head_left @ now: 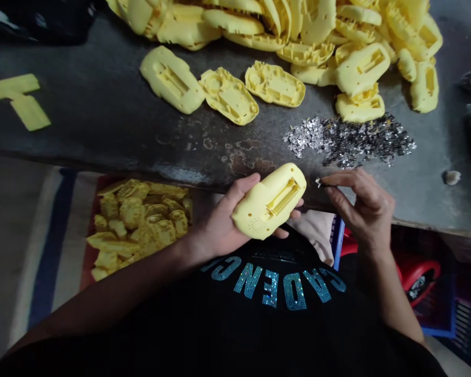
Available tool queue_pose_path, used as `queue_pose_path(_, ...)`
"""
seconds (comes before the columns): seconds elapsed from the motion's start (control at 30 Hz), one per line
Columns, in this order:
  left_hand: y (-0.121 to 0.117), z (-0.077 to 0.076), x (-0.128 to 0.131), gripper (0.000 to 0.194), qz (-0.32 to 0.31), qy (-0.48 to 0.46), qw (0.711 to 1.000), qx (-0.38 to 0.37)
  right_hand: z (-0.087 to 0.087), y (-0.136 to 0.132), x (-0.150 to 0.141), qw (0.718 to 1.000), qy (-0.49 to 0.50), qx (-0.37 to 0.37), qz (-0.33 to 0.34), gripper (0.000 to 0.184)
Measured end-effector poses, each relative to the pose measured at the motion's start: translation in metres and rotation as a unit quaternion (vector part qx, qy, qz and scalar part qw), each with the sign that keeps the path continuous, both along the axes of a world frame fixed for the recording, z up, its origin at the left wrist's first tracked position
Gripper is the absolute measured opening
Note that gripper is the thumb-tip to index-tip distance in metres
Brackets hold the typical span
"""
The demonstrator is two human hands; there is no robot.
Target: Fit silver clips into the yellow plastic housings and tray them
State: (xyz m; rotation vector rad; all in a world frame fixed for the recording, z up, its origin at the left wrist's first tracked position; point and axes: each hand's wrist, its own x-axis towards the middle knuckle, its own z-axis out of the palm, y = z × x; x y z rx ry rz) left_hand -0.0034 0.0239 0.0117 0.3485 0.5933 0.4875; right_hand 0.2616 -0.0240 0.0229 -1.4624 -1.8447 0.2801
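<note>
My left hand (220,225) is wrapped round a yellow plastic shell (255,204), its outer face up, showing a rectangular battery slot and a patch of tiny holes. Between thumb and forefinger, my right hand (361,209) pinches a small shiny metal battery contact (318,181), just right of the shell and apart from it. Beyond the right hand, a heap of small metal contacts (353,139) lies on the dark table. Two shells (230,97) rest inner side up further back, beside another shell (172,78) lying outer face up.
A large pile of yellow shells (239,21) covers the back of the table (121,131). Flat yellow pieces (29,110) lie at the left. Below the edge, a container holds more yellow parts (141,220). A blue crate (451,309) with red items stands at lower right.
</note>
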Motion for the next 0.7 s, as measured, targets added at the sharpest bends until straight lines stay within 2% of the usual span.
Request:
queue_pose_path(0.17, -0.004, 0.004, 0.005, 0.061, -0.011, 0.01, 1.0, -0.024, 0.01, 0.0, -0.01, 0.997, 0.005, 0.044, 0.056, 0.024)
queue_pose_path(0.37, -0.011, 0.008, 0.001, 0.06, -0.016, 0.004, 0.998, -0.068, 0.018, 0.0, -0.011, 0.993, -0.066, 0.066, 0.074, 0.031)
queue_pose_path(0.53, -0.011, 0.013, 0.004, 0.06, 0.002, 0.027, 0.999, -0.023, 0.023, -0.004, -0.009, 0.989, -0.103, 0.061, 0.086, 0.031)
queue_pose_path(0.63, -0.01, 0.018, 0.008, 0.062, -0.016, 0.038, 0.999, -0.001, 0.022, -0.004, -0.009, 0.986, -0.12, 0.063, 0.097, 0.036)
queue_pose_path(0.7, -0.011, 0.019, 0.009, 0.063, 0.009, 0.068, 0.997, 0.021, 0.021, -0.003, -0.009, 0.984, -0.126, 0.067, 0.103, 0.039)
